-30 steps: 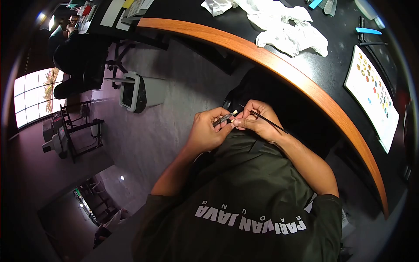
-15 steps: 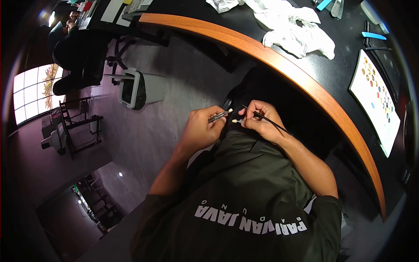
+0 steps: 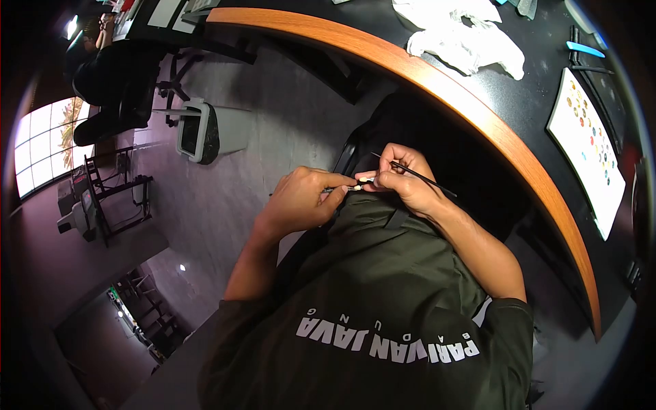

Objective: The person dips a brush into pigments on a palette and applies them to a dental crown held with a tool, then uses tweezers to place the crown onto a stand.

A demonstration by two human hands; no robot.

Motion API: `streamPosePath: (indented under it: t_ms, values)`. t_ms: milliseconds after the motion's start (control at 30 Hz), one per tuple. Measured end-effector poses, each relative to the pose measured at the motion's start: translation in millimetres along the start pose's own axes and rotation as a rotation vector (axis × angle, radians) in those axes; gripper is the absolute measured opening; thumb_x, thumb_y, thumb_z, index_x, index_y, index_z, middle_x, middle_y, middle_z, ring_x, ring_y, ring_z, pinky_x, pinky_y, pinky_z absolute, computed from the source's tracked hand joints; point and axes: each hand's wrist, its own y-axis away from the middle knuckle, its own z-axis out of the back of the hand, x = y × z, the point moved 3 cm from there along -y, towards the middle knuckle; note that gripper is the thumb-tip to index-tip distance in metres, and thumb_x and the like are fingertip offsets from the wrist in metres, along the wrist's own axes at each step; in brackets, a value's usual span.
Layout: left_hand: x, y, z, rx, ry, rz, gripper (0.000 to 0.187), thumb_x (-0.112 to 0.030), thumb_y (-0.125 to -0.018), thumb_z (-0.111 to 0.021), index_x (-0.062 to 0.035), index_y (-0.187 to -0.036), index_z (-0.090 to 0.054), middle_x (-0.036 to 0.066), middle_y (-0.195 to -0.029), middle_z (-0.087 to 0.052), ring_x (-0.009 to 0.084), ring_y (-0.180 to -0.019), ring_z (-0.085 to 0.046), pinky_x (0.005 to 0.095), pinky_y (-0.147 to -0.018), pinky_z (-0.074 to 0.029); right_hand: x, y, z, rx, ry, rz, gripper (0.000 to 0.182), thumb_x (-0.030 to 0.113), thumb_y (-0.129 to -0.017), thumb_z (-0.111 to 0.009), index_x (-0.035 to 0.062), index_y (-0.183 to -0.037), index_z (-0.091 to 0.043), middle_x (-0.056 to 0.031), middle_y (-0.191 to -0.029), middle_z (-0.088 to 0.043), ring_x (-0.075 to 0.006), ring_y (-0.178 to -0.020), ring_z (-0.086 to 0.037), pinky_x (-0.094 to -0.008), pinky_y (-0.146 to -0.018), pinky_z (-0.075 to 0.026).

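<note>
My left hand [image 3: 301, 198] is closed around slim metal forceps, mostly hidden by the fingers, with a small cream tooth-shaped piece [image 3: 358, 188] at their tip. Facing it, my right hand [image 3: 408, 183] pinches a second small cream tooth-shaped tab [image 3: 363, 179] between thumb and finger. The same hand also grips a thin dark brush [image 3: 432, 183], its handle slanting back over the wrist. Both small pieces lie close side by side above my lap, over the dark green shirt [image 3: 383, 260].
The black desk [image 3: 533, 109] with a wooden edge [image 3: 478, 113] curves ahead and right. Crumpled white tissue [image 3: 471, 41] and a white palette [image 3: 588, 150] with coloured spots lie on it. A grey bin [image 3: 229, 130] stands on the floor; a seated person [image 3: 113, 78] is far left.
My hands have come together, bringing the two tooth-shaped pieces from a small gap apart to right beside each other. The view has shifted slightly.
</note>
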Motion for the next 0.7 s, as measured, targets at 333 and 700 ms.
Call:
streamPosePath:
  t_ms: [333, 700]
  values:
    - [-6.2, -0.4, -1.0, 0.002, -0.085, -0.021, 0.019, -0.013, -0.098, -0.072, -0.0049, -0.111, -0.084, 0.014, -0.079, -0.075, 0.0306, -0.067, -0.069, 0.0418, -0.065, -0.053, 0.4, 0.4, -1.6, 0.06, 0.046, 0.016, 0.015, -0.008, -0.094, -0.066, 0.0032, -0.088, -0.059, -0.0079, -0.085, -0.071, -0.0262, -0.106, -0.081, -0.0291, -0.079, -0.067]
    - [-10.8, 0.5, 0.7, -0.014, -0.076, 0.022, 0.017, -0.021, -0.096, -0.071, -0.0124, -0.102, -0.084, 0.012, -0.074, -0.072, 0.035, -0.07, -0.071, 0.0471, -0.068, -0.056, 2.2, 1.6, -4.4, 0.083, 0.043, 0.01, 0.017, -0.01, -0.093, -0.067, 0.0024, -0.087, -0.057, -0.0094, -0.088, -0.072, -0.0263, -0.109, -0.081, -0.029, -0.079, -0.068]
